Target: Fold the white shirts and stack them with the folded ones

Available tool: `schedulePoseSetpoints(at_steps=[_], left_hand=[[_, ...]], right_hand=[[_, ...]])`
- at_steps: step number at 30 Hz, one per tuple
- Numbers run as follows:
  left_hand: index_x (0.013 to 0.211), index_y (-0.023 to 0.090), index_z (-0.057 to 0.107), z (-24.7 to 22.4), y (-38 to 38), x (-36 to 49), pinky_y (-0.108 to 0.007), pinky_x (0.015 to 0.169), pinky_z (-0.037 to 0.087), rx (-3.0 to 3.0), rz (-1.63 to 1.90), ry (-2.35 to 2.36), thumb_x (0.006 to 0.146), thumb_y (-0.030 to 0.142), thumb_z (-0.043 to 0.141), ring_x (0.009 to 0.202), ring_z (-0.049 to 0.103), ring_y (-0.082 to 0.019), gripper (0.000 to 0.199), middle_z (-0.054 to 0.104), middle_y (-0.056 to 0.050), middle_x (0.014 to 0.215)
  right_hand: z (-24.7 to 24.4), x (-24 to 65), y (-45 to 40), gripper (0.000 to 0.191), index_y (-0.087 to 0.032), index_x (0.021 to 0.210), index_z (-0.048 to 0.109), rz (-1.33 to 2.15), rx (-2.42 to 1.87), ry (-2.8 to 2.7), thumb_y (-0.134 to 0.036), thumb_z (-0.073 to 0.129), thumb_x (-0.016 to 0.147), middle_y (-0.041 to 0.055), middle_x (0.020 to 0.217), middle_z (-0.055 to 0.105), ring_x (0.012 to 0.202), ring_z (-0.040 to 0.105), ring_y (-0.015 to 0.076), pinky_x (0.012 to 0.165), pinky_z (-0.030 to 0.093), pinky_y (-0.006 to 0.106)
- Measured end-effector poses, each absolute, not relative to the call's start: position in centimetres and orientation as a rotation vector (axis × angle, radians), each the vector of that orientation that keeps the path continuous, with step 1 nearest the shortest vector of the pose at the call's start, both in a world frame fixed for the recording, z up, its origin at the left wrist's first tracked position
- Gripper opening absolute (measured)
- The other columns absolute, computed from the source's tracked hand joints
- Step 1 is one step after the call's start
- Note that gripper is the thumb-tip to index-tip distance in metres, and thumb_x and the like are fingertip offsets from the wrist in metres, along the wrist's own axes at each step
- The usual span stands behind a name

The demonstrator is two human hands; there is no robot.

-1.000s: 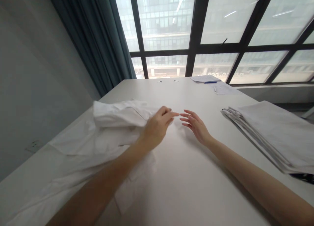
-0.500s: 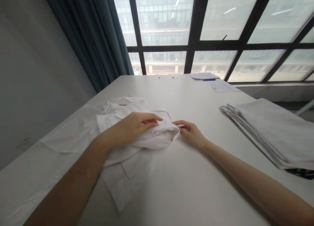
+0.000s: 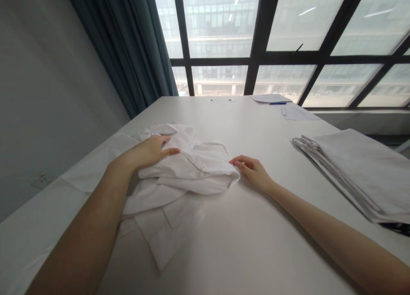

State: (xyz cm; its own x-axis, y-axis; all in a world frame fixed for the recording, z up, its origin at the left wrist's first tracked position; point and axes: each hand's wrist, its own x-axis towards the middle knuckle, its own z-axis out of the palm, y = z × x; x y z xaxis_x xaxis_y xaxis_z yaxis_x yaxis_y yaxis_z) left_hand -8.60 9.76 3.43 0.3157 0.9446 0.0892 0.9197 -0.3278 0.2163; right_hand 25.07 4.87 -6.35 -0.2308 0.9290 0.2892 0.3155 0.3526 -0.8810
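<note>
A crumpled white shirt [image 3: 205,164] with a buttoned edge lies spread in loose folds on the white table [image 3: 275,243]. On its left part rests my left hand [image 3: 152,151], thumb and fingers apart, touching the cloth. At the shirt's right end, my right hand [image 3: 251,171] has thumb and forefinger pinched together on the edge of the fabric. A flat, thinner piece of the cloth [image 3: 166,239] hangs out toward me below the folds.
On the right lies a stack of folded white cloth [image 3: 358,171]. Toward the window, papers [image 3: 269,98] and a blue pen [image 3: 277,103] lie on the table. A dark curtain [image 3: 128,51] and a grey wall [image 3: 48,94] stand on the left.
My left hand has moved left and back along the shirt, its thumb and fingers spreading, uncovering the buttoned edge. The right hand stays at the shirt's right end. The view has shifted slightly.
</note>
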Motion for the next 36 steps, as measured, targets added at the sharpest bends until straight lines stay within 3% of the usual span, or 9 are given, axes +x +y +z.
schedulePoseSetpoints(at_steps=[3, 6, 15, 21, 24, 27, 32, 34, 36], left_hand=[[0.099, 0.017, 0.068, 3.3, 9.8, -8.3, -0.037, 0.08, 0.049, 2.404, 0.316, 1.753, 0.086, 0.062, 0.043, 0.092, 0.068, -0.03, 0.053, 0.072, -0.014, 0.104], [0.092, 0.017, 0.068, 2.8, 10.2, -8.1, -0.038, 0.078, 0.048, 2.447, 0.35, 1.843, 0.081, 0.052, 0.05, 0.088, 0.066, -0.031, 0.041, 0.071, -0.015, 0.098], [0.095, 0.019, 0.064, 2.9, 9.7, -6.3, -0.035, 0.081, 0.046, 2.584, 0.639, 1.903, 0.088, 0.033, 0.05, 0.091, 0.062, -0.025, 0.022, 0.062, -0.01, 0.102], [0.093, 0.023, 0.059, 3.9, 8.1, -4.5, -0.03, 0.064, 0.041, 2.627, 0.974, 2.015, 0.093, 0.031, 0.051, 0.08, 0.063, -0.022, 0.011, 0.066, -0.004, 0.093], [0.09, 0.024, 0.058, 3.9, 7.3, -3.5, -0.027, 0.057, 0.037, 2.688, 1.168, 1.972, 0.096, 0.033, 0.049, 0.067, 0.062, -0.018, 0.014, 0.066, 0.0, 0.076], [0.086, 0.023, 0.058, 3.7, 6.4, -2.4, -0.026, 0.054, 0.035, 2.898, 1.394, 1.664, 0.098, 0.032, 0.045, 0.06, 0.061, -0.015, 0.02, 0.065, 0.001, 0.069], [0.083, 0.02, 0.057, 3.2, 4.2, 0.5, -0.024, 0.054, 0.038, 3.309, 1.53, 0.884, 0.099, 0.018, 0.042, 0.056, 0.06, -0.011, 0.022, 0.069, 0.002, 0.07], [0.084, 0.02, 0.057, 2.9, 3.4, 1.6, -0.024, 0.058, 0.04, 3.419, 1.43, 0.648, 0.098, 0.014, 0.044, 0.061, 0.062, -0.01, 0.02, 0.071, 0.002, 0.076], [0.084, 0.02, 0.058, 2.6, 3.1, 2.3, -0.023, 0.062, 0.042, 3.455, 1.338, 0.548, 0.097, 0.013, 0.047, 0.067, 0.064, -0.01, 0.018, 0.072, 0.001, 0.08]], right_hand=[[-6.5, 25.1, 4.9, 0.031, -0.02, 0.086, 0.071, 0.909, -1.097, -1.748, -0.044, 0.053, 0.089, 0.0034, 0.087, 0.073, 0.082, 0.062, 0.0195, 0.077, 0.046, 0.032], [-6.6, 25.2, 4.9, 0.034, -0.02, 0.081, 0.072, 0.927, -1.082, -1.757, -0.044, 0.051, 0.09, 0.0032, 0.081, 0.072, 0.08, 0.062, 0.0192, 0.078, 0.046, 0.032], [-7.1, 25.3, 5.1, 0.043, -0.018, 0.08, 0.072, 0.969, -1.08, -1.757, -0.049, 0.046, 0.093, 0.0052, 0.077, 0.072, 0.076, 0.064, 0.0189, 0.076, 0.046, 0.031], [-6.8, 25.3, 4.7, 0.045, -0.018, 0.081, 0.072, 0.973, -1.106, -1.778, -0.051, 0.045, 0.094, 0.0023, 0.062, 0.067, 0.064, 0.06, 0.0177, 0.071, 0.044, 0.032], [-6.4, 25.3, 4.5, 0.035, -0.02, 0.082, 0.068, 0.822, -1.084, -1.775, -0.047, 0.049, 0.094, 0.0038, 0.074, 0.069, 0.074, 0.061, 0.019, 0.075, 0.044, 0.033], [-6.2, 25.3, 4.4, 0.024, -0.022, 0.099, 0.062, 0.52, -0.987, -1.719, -0.043, 0.058, 0.09, 0.0074, 0.098, 0.067, 0.092, 0.06, 0.0218, 0.081, 0.046, 0.036], [-5.7, 25.3, 4.2, 0.063, -0.026, 0.14, 0.038, 0.299, -0.9, -1.786, -0.038, 0.066, 0.085, 0.0151, 0.142, 0.046, 0.124, 0.049, 0.0275, 0.097, 0.043, 0.046], [-5.5, 25.3, 4.0, 0.056, -0.027, 0.138, 0.043, 0.264, -0.847, -1.863, -0.036, 0.065, 0.087, 0.0137, 0.142, 0.048, 0.129, 0.045, 0.0281, 0.104, 0.039, 0.048], [-5.4, 25.3, 3.8, 0.034, -0.027, 0.123, 0.057, 0.25, -0.794, -1.927, -0.036, 0.061, 0.09, 0.0107, 0.13, 0.059, 0.128, 0.047, 0.0275, 0.105, 0.037, 0.048]])
